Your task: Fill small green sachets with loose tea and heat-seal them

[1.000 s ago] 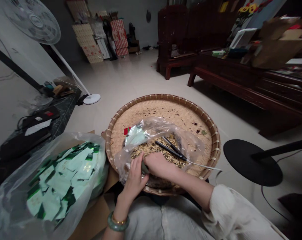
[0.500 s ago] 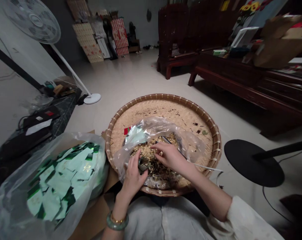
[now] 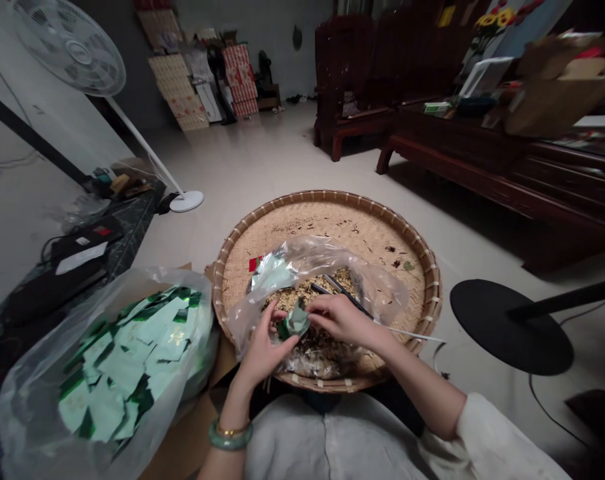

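two hands inside bamboo tray rim

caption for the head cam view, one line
Left hand and right hand hold a green foil packet over a round bamboo tray

I'm looking at a small pale-green foil sachet with dark green patches, crumpled into a loose wad and held up between two hands, above the near half of the round bamboo tray.
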{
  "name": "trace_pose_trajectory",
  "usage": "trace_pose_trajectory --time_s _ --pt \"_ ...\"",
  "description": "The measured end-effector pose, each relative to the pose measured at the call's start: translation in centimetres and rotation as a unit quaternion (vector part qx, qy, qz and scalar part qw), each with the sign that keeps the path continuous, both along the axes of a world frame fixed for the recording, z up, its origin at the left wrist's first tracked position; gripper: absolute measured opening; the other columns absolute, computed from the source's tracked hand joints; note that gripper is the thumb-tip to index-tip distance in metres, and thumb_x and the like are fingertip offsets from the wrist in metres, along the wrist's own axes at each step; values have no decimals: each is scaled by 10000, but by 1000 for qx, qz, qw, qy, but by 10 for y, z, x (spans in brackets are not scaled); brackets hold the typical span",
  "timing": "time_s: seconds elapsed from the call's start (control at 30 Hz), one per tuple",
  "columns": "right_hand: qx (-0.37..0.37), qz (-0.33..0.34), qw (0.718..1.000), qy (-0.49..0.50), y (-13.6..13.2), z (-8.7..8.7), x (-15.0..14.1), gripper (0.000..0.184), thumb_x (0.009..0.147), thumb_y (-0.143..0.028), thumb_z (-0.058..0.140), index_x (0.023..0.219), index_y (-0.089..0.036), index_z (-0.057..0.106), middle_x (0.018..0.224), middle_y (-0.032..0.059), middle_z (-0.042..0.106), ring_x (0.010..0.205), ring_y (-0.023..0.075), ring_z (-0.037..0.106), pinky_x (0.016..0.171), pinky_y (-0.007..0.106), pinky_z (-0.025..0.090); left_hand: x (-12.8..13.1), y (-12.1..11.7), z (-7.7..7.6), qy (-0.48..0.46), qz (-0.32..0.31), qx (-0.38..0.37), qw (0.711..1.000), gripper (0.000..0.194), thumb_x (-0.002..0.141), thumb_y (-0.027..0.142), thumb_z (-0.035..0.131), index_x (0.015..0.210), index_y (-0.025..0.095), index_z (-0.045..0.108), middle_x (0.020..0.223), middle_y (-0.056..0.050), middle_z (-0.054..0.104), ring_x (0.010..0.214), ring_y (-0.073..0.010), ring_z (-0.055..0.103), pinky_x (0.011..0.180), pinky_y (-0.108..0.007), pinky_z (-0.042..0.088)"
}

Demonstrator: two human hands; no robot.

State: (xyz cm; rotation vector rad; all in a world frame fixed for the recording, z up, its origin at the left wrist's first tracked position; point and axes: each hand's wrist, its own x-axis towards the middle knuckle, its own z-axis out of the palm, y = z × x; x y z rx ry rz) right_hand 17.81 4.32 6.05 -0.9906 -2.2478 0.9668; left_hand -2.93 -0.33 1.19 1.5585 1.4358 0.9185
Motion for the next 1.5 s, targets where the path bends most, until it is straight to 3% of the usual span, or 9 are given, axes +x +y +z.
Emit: trace_pose_trajectory --time_s 0.13,0.27,0.43,0.63,0.77,1.0,1.2,1.33,1.5 --pt "-107 -30 991 74 6 4 12 153 852 -182 507 822 -140 651 707 20 648 630 127 587 599 215 424 -5 6 4 -170 16 -106 980 628 650 241 718 1240 146 524 916 -55 626 822 -164 616 771 -316 496" --pt "-142 -59 984 86 9 0 12 138 794 -238 580 811 -131 666 702 8 647 622 122 558 580 212 399 1 7 9 -232 59 -102 966 589 604 193 748 1164 146 569 836 -13 620 790 -127 611 779 -276 498" --pt "-108 -98 984 105 13 -18 -3 276 789 -328 611 596 -131 622 617 -15 540 604 110 488 578 216 361 12 4 9 -208 60 -77 973 563 606 168 728 1148 158 577 737 25 588 725 -112 598 746 -260 501" --pt "-93 -130 970 184 17 -27 -10 362 799 -427 612 573 -144 613 614 -16 489 607 112 480 573 219 366 10 6 8 -191 34 -90 977 591 612 195 736 1175 172 558 758 24 575 711 -102 576 717 -243 484" --pt "-52 -112 980 153 15 -25 -11 401 802 -468 620 558 -151 588 583 -30 461 578 100 444 540 209 325 16 6 11 -234 -24 -140 962 648 600 263 770 1204 165 557 1006 -67 644 851 -162 616 776 -291 490" --pt "33 -135 987 80 13 -26 -15 436 790 -464 647 526 -145 509 540 -53 406 539 79 369 529 205 269 29 5 8 -220 -23 -178 959 460 549 234 802 970 123 656 894 -50 709 829 -202 640 784 -315 490" --pt "-124 -24 991 31 18 -13 4 274 703 -398 722 661 -136 652 569 -36 553 531 88 468 485 184 305 19 4 7 -160 12 -120 980 388 597 263 772 945 141 650 894 -40 702 858 -212 633 812 -320 472" --pt "-265 -40 962 52 18 -5 11 271 713 -401 697 725 -131 676 532 -12 610 462 107 532 439 193 376 19 4 11 -106 -6 -107 989 429 568 207 779 976 145 664 948 -56 706 888 -228 619 845 -342 454" --pt "-253 -2 964 79 19 3 14 313 745 -424 660 634 -133 635 565 6 626 509 119 579 485 213 433 18 3 13 -85 -45 -141 985 423 585 225 765 988 132 675 830 -38 701 720 -193 606 681 -302 482"
